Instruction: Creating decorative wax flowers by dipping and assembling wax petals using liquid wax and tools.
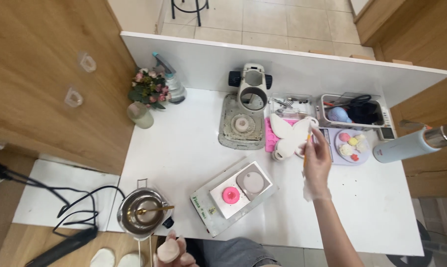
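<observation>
- Right hand (316, 165), gloved, fingers pinched on a thin stick (306, 151) just beside the white butterfly mould (288, 132).
- Left hand (173, 251), well below the mould past the surface (184, 143) edge, fingers curled around a pale round piece (167, 252).

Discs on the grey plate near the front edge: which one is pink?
The left disc, bright pink with a ring-like shape, nearer the metal pot. The right disc beside it is plain grey and flat. Neither hand touches them.
</observation>
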